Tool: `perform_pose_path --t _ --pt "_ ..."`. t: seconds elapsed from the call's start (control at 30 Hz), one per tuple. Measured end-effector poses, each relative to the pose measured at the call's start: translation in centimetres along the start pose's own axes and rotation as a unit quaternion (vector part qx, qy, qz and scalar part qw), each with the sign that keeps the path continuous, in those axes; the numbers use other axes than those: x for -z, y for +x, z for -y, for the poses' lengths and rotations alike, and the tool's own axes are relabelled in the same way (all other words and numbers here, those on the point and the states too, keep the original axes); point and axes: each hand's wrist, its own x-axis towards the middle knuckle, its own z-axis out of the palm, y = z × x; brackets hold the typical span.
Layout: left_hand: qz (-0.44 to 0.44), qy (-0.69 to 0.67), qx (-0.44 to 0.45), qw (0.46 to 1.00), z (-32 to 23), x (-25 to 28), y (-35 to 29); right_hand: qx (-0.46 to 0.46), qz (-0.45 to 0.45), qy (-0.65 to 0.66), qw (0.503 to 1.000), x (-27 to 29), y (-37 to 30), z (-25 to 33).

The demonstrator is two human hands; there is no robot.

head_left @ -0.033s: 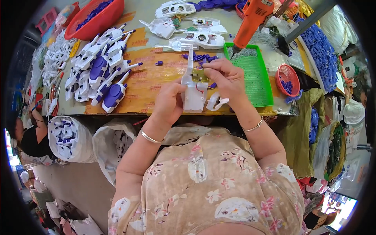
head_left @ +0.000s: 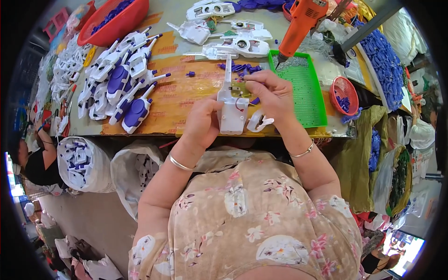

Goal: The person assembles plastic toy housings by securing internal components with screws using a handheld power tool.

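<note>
2 hands at the table (head_left: pixel 182 100).
We are gripping a white toy shell (head_left: pixel 232 112) with our left hand (head_left: pixel 204 122), our right hand (head_left: pixel 270 95) pinching its small circuit board (head_left: pixel 238 89).

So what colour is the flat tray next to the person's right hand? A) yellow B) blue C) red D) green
D: the flat tray lying on the table just beside the right hand is bright green, with the tip of the orange power tool hanging over its far end.
</note>
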Motion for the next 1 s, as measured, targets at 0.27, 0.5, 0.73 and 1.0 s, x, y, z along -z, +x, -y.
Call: perform_pose_path --t 0.27,0.5,0.73,1.0 --pt "-0.004 -0.029 0.004 1.0 0.4 -0.6 0.2 -0.062 0.047 -0.013 0.997 0.5 0.4 1.4" --pt "0.029 -0.023 0.003 0.999 -0.2 -1.5 -0.5 0.078 0.09 -0.267 0.956 0.7 -0.2 4.4" --pt "0.021 -0.017 0.009 1.0 0.2 -2.0 -0.5 0.112 0.042 -0.226 0.967 0.6 -0.4 3.7" --pt "0.028 -0.021 0.026 0.999 0.5 -1.6 -0.7 0.162 0.045 -0.259 0.951 0.2 -0.3 4.0"
